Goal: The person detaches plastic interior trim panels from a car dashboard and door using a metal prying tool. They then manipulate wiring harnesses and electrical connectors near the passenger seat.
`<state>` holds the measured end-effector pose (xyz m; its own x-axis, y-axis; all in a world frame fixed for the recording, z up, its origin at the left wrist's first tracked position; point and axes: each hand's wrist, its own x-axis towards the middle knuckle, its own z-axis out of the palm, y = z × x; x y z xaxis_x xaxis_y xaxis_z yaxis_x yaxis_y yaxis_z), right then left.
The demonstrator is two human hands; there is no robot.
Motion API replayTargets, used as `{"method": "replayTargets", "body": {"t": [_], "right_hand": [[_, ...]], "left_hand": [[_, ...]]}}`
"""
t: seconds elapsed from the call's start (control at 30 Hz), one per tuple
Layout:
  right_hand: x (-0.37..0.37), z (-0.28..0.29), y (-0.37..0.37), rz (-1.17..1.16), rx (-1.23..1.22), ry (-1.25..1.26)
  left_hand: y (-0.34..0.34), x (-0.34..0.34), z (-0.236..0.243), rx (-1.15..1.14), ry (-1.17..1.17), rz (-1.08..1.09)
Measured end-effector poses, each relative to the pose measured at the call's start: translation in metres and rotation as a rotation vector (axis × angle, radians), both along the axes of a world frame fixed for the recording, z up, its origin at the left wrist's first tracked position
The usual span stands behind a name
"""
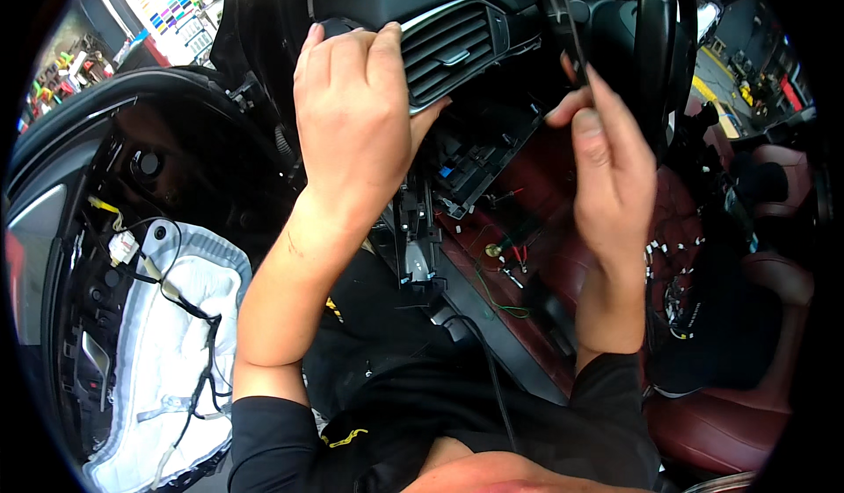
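Observation:
My left hand (356,106) is closed around the left end of a silver-rimmed air vent (450,51) on the dashboard. Its fingers lie over the top edge and the thumb shows below the lower corner. To the right, my raised right hand (611,159) pinches a thin dark strip (563,14) that runs up toward the top of the picture. Slight blur hides how the fingertips meet it. Under the vent, the lower dashboard lies exposed, with black brackets (475,163) showing.
An opened door panel (141,167) with white padding and loose wiring (209,317) stands at the left. On the dark red floor (545,220) lie small tools and a green wire. Red seats (721,423) with a black cloth and connectors are at the right.

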<state>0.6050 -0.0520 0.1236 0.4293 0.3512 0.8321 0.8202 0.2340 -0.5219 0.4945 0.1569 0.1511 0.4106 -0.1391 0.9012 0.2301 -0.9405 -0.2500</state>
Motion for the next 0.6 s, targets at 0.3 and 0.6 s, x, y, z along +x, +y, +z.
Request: {"method": "replayTargets", "body": {"t": [0.3,0.6], "right_hand": [[-0.017,0.149,-0.006,-0.866,-0.577,-1.185],[0.028,0.166,0.024,-0.96,-0.707,-1.755]], "left_hand": [[-0.002,0.001,-0.001,-0.097,-0.042,-0.048],[0.0,-0.003,-0.002,-0.139,-0.031,-0.034]]}}
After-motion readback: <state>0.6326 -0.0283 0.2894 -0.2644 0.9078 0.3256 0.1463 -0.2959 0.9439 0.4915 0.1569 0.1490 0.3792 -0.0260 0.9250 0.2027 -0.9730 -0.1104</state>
